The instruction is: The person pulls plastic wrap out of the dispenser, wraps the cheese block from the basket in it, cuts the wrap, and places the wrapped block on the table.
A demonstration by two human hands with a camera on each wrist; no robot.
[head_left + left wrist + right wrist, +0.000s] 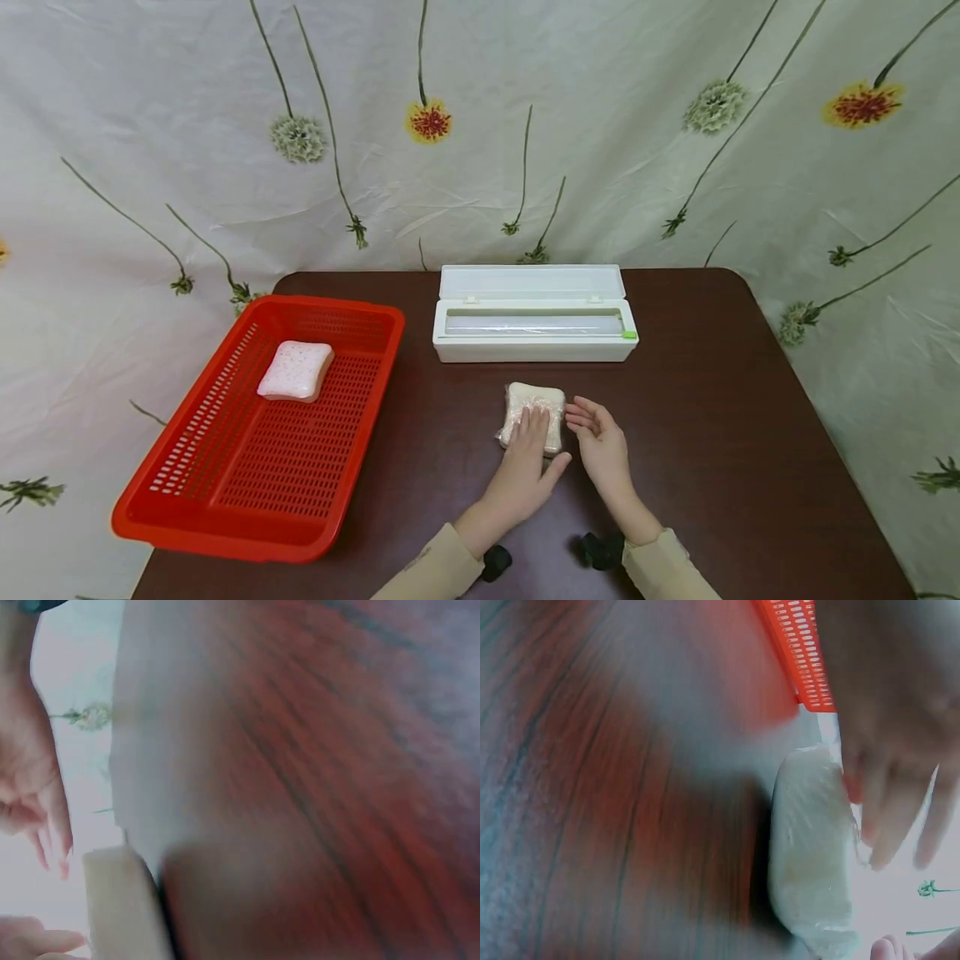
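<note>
A slice-shaped cream-coloured block like bread, wrapped in clear plastic film (534, 397), lies on the dark table. Across its top rest the straight fingers of my left hand (521, 475), thumb spread to the right. Just right of the block is my right hand (603, 450), its fingers loosely bent and holding nothing. In the right wrist view the wrapped block (810, 847) shows film gathered at its edge, with the left hand (907, 750) above it. The left wrist view catches one side of the block (124, 900) and the right hand (30, 765).
Behind the block stands a white cling film dispenser (532, 352) with its lid raised and a green slider at its right end. At the left is a red plastic basket (225, 546) containing a pink speckled bread-shaped block (296, 369). A floral cloth (480, 183) hangs behind the table (720, 467).
</note>
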